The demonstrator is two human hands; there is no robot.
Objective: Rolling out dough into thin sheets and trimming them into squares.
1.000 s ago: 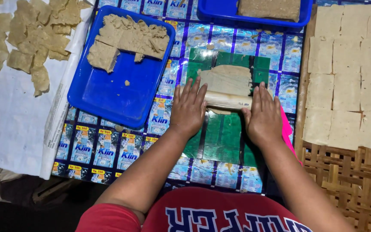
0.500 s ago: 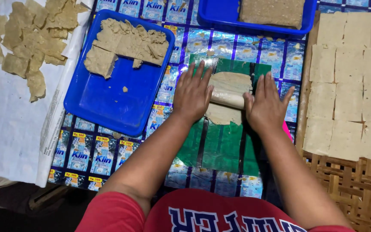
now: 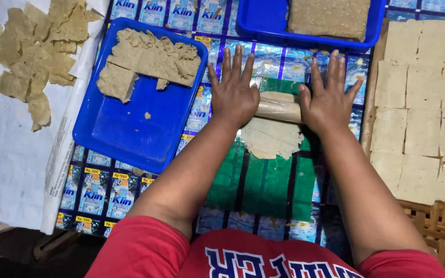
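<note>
Both hands, left [image 3: 234, 98] and right [image 3: 329, 100], lay flat and open-fingered on the roller [image 3: 279, 107]; dough [image 3: 271, 138] looked soft, thin, tear-prone—best lifted by edges.

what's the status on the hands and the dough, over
Left hand and right hand flat, fingers spread, on rolling pin. Dough sheet flattened on green plastic. Nothing blocking.

One head-worn view, looking straight down.
It sits close above the worktop [image 3: 263, 56], the wearer's forearms entering from the bottom edge.
</note>
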